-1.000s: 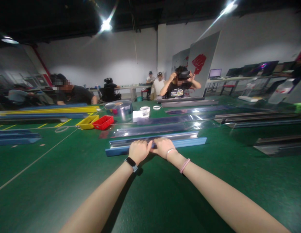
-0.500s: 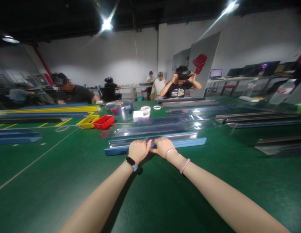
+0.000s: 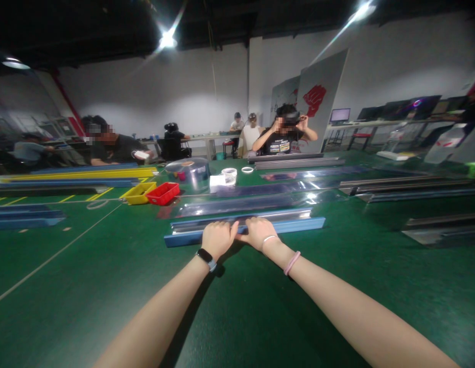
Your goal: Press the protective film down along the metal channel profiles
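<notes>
A long blue channel-shaped strip point(image 3: 299, 225) lies crosswise on the green table point(image 3: 237, 306) in front of me. Both my hands grip its middle, close together. My left hand point(image 3: 217, 238), with a watch at the wrist, is closed over the near wall, its fingers inside the channel. Beside it, my right hand point(image 3: 257, 234) is closed on the same strip, thumb pointing toward the left one. The fingertips of both are hidden behind the knuckles. Just beyond the strip lie clear plastic film strips point(image 3: 237, 205).
Left of centre stand a yellow bin point(image 3: 140, 194) and a red bin point(image 3: 163, 193). Behind them sits a roll of clear film point(image 3: 197, 174) near white tape rolls point(image 3: 230, 176). More channel strips point(image 3: 444, 227) lie to the right. Across the table, a person point(image 3: 285, 135) touches a headset.
My hands and the blue channel strip stay practically where they were. At the left, a co-worker's hand now shows with something white in or near it.
</notes>
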### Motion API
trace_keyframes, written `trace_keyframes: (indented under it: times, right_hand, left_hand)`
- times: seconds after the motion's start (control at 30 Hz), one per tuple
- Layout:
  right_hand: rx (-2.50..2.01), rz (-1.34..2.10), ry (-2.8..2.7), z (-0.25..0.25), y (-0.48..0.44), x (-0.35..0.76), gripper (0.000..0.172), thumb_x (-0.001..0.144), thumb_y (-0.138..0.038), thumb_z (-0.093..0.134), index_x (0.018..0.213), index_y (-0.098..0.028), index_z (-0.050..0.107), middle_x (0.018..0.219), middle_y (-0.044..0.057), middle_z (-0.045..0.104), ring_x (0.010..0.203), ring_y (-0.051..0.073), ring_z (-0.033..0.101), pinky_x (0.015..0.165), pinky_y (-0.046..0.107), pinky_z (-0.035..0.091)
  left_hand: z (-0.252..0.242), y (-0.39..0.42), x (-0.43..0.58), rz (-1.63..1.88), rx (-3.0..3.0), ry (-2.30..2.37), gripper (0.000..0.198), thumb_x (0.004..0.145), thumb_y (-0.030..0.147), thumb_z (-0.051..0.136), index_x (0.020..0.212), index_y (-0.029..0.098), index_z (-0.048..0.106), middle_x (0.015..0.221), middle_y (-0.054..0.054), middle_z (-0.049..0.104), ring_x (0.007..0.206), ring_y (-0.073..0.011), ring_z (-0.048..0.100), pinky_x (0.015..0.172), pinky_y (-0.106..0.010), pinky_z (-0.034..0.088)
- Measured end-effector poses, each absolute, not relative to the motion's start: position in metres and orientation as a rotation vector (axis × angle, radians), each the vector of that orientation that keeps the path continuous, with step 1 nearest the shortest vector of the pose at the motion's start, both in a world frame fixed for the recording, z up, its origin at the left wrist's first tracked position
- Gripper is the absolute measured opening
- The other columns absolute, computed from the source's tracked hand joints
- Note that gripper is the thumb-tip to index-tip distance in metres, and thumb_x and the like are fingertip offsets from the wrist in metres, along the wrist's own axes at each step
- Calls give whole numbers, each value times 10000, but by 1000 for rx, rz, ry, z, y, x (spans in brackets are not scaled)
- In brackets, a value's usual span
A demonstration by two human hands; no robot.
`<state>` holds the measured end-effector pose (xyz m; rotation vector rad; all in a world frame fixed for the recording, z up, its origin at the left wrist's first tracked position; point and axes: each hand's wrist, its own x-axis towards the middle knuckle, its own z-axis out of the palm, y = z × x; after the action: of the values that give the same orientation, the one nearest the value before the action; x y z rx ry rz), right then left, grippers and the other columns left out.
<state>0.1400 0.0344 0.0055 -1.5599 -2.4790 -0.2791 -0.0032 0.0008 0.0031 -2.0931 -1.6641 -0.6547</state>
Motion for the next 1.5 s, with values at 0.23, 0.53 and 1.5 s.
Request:
trace_keyframes:
  times: [0.23,0.53,1.5]
  right_hand:
    - [-1583,-276,-2450,6,33,139,608,693,-672,292,829,-136,544,832,124,577,803,220,532,723,314,342]
    - [-1557,-285,-2479,3,37,140,643,693,-680,278,844,-118,551,828,139,578,817,226,530,753,324,326]
    - [-1530,-277,-2474,2,38,141,604,701,-679,247,826,-162,532,821,98,575,787,221,531,679,320,362]
  left_hand:
    - [4,0,-3,-656,-2083,-1655,481,846,391,238,617,137,576,626,-85,598,617,-168,548,590,-272,340]
    - [3,1,-3,-631,-2072,-1671,488,841,409,243,634,131,585,628,-96,601,630,-165,548,602,-265,353]
    - [3,0,-3,-607,-2072,-1619,461,850,392,239,625,148,559,637,-67,592,626,-169,533,580,-271,317]
